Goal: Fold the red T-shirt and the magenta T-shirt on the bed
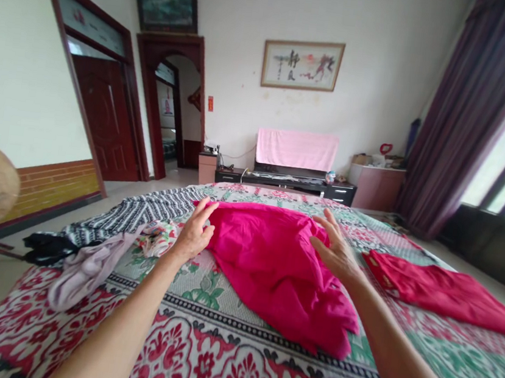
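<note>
A bright pink garment point(266, 258) lies rumpled on the patterned bed cover point(208, 361), its far edge fairly straight and its near right part bunched. My left hand point(196, 231) is at the garment's far left corner, thumb and fingers apart. Over the far right side my right hand point(334, 251) has its fingers stretched out and spread. Neither hand shows cloth gripped between its fingers; whether the fingertips touch the fabric I cannot tell.
Red folded trousers point(446, 292) lie to the right. On the left are a black-and-white patterned cloth point(125, 213), a pale pink garment point(86, 270), a black item point(49, 248) and a small multicoloured cloth point(158, 239). Beyond the bed stands a low black cabinet point(341, 194).
</note>
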`<state>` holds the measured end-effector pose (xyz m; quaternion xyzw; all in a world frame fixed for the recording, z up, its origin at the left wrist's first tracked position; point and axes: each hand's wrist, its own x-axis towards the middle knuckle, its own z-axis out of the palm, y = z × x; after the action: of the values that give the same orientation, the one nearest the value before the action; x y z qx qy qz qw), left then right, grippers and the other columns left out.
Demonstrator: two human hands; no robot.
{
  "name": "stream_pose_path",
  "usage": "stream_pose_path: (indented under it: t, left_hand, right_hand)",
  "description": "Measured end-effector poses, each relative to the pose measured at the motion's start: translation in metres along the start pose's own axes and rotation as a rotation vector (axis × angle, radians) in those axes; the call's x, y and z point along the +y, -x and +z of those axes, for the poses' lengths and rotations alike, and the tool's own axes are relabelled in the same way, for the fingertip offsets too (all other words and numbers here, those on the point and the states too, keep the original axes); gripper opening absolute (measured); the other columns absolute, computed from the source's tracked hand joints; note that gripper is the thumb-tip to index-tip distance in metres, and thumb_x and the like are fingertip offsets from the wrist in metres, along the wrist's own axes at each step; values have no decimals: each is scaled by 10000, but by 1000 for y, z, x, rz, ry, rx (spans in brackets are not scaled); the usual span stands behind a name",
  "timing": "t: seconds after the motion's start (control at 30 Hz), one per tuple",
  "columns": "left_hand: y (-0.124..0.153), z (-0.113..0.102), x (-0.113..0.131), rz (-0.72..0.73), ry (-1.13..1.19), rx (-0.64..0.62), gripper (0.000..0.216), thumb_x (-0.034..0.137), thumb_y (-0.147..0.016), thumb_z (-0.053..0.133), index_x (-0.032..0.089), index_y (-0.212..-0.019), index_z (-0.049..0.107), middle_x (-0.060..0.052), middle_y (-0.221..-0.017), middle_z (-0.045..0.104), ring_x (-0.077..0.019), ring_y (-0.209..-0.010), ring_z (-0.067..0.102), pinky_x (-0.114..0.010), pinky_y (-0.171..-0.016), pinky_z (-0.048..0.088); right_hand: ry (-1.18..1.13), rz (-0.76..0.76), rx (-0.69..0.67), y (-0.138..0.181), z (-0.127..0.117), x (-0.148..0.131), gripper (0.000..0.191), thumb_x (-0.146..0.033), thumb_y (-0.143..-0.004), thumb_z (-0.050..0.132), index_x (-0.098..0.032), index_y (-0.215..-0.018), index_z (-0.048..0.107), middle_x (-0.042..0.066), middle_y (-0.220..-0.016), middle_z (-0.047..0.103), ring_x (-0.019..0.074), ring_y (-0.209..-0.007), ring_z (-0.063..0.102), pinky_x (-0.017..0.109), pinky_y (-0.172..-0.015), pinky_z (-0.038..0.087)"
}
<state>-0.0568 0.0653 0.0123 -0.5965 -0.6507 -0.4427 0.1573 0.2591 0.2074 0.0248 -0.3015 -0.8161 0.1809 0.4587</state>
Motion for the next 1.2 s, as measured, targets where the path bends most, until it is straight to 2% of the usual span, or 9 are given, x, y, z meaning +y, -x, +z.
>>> stream_pose_path:
  t: [0.07, 0.17, 0.3, 0.47, 0.57, 0.73, 0.83, 1.03, 1.2]
  left_hand:
    - [4, 5, -5, -44, -38, -15, 504, 99, -746, 435, 186, -1227, 562, -66, -1402, 442, -200, -1258, 451, -325, -1049, 388]
    - [11, 10, -16, -149, -142, -43, 379, 86, -751, 405, 175, -997, 679, -66, -1143, 637, -186, -1053, 593, -295, -959, 451]
    - [24, 12, -34, -201, -314, -141, 303, 84, -733, 439, 203, -834, 699, -46, -973, 679, -187, -943, 614, -291, -919, 450]
    - [39, 18, -52, -202, -415, -254, 363, 127, -728, 507, 158, -1056, 657, -97, -1110, 645, -214, -1021, 588, -313, -944, 422]
    - [43, 20, -57, -250, -418, -288, 314, 175, -766, 504, 170, -1027, 679, -94, -1058, 668, -206, -988, 606, -295, -910, 433]
    - [39, 18, -56, -387, -412, -206, 306, 276, -830, 446, 219, -969, 713, -72, -935, 710, -206, -917, 634, -275, -824, 449]
    - [35, 17, -57, -446, -342, -175, 349, 320, -844, 423, 224, -1033, 701, -69, -932, 723, -208, -890, 645, -271, -788, 456]
    - [35, 19, -57, -462, -297, -191, 348, 320, -828, 438, 219, -1021, 709, -77, -966, 723, -216, -919, 645, -278, -801, 456]
    - [31, 10, -58, -505, -213, -232, 299, 179, -739, 506, 201, -957, 710, -58, -902, 730, -180, -824, 658, -241, -734, 462]
  right_hand:
    - [35, -14, -133, 4, 2, -5, 338, -286, -796, 491, -188, -1101, 599, 116, -1408, 428, 239, -1267, 418, 391, -996, 370]
    - [32, 5, -310, 11, 16, -21, 248, -234, -800, 470, -192, -966, 649, 68, -1068, 671, 185, -963, 610, 322, -865, 447]
    - [28, -121, -470, 22, 40, -47, 196, -183, -784, 472, -174, -815, 666, 23, -789, 680, 121, -700, 594, 234, -673, 436]
    - [194, -261, -589, 47, 65, -75, 225, -348, -825, 515, -176, -825, 660, 37, -775, 652, 123, -694, 557, 244, -664, 406]
    - [327, -277, -595, 61, 81, -83, 299, -433, -778, 572, -174, -901, 658, 70, -885, 642, 177, -816, 571, 294, -748, 415]
    - [435, -223, -599, 68, 99, -83, 240, -266, -851, 438, -178, -860, 662, 79, -902, 631, 178, -828, 574, 291, -738, 412]
    - [353, -225, -677, 61, 90, -86, 241, -169, -814, 424, -167, -777, 662, 61, -822, 641, 134, -724, 558, 248, -670, 404]
    - [-38, -58, -1141, 38, 41, -97, 216, -162, -711, 490, -171, -789, 691, -19, -697, 628, 60, -569, 493, 158, -512, 363]
    - [-62, 38, -1267, 30, 24, -93, 196, -194, -695, 529, -157, -778, 703, -35, -632, 583, 43, -513, 418, 154, -469, 329]
